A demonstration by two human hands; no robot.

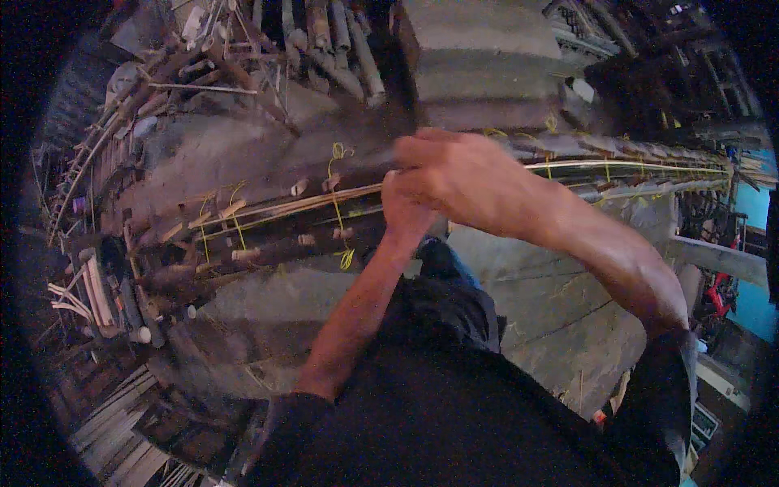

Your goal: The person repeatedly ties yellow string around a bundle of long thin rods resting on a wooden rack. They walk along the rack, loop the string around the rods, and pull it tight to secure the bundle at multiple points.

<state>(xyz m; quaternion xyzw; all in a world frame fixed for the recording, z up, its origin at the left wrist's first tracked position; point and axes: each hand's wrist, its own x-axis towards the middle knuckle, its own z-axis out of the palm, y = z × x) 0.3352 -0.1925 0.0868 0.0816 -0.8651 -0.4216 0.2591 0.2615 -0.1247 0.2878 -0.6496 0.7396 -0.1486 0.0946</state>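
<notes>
My left hand (407, 201) is closed at the middle of a long frame of dark poles (276, 251). Thin pale strips (300, 203) run lengthwise along it and pass behind my hands. My right hand (458, 174) is closed too, bent over the left so that the two touch. The fingers partly hide one another, and what they grip cannot be made out. Loops of yellow string (336, 199) cross the strips at intervals on both sides, some with loose ends. Short wooden pegs (246, 254) stick out from the poles.
Logs (341, 49) lie stacked at the far left. Cut wood pieces (97, 292) lean at the left edge, with thin sticks (122, 414) below. A pale slab-like surface (487, 49) lies beyond the frame. A plank (722, 258) and a red object (718, 294) are at the right.
</notes>
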